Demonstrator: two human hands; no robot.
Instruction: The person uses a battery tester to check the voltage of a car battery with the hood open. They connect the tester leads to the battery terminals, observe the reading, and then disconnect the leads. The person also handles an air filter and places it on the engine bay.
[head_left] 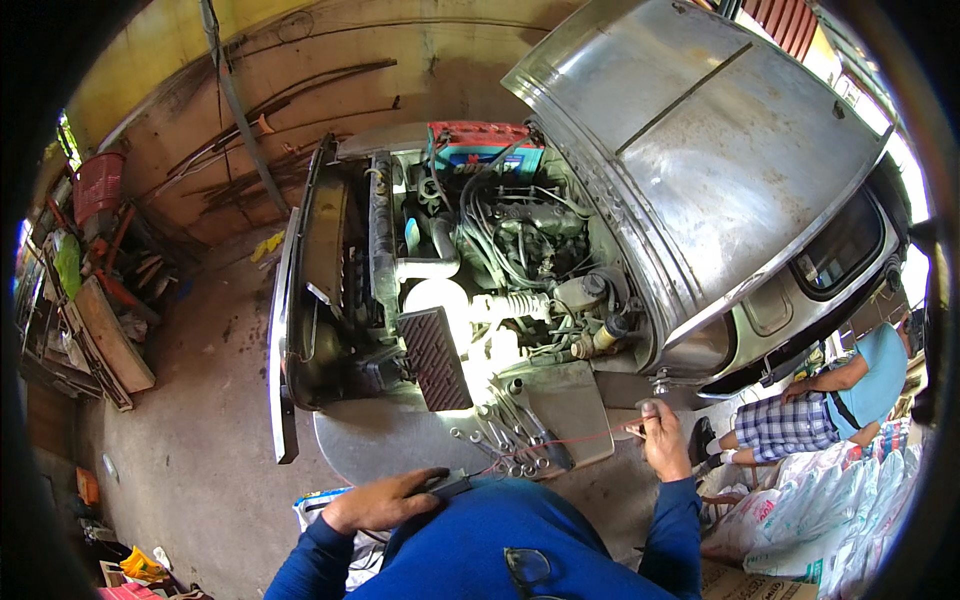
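Observation:
My left hand (385, 502) is closed over a dark box-like object (450, 487) held against my belly; its kind cannot be made out. A thin red wire (575, 438) stretches from near that object toward my right hand (665, 440). The right fingers are pinched around a small clip-like piece (636, 430) at the wire's end, beside the front fender. Between the hands, several wrenches (510, 440) lie fanned out on the grey fender (370, 440). A ribbed dark slab (435, 360) leans over the engine bay's near edge, next to a bright glare.
The car's engine (530, 225) is exposed, with a red-topped battery (485, 150) at the far side. The raised bare-metal hood (700, 130) fills the upper right. A person (850, 385) in a light-blue shirt sits at right, near white sacks (820, 510). Scrap wood (110, 335) stands left.

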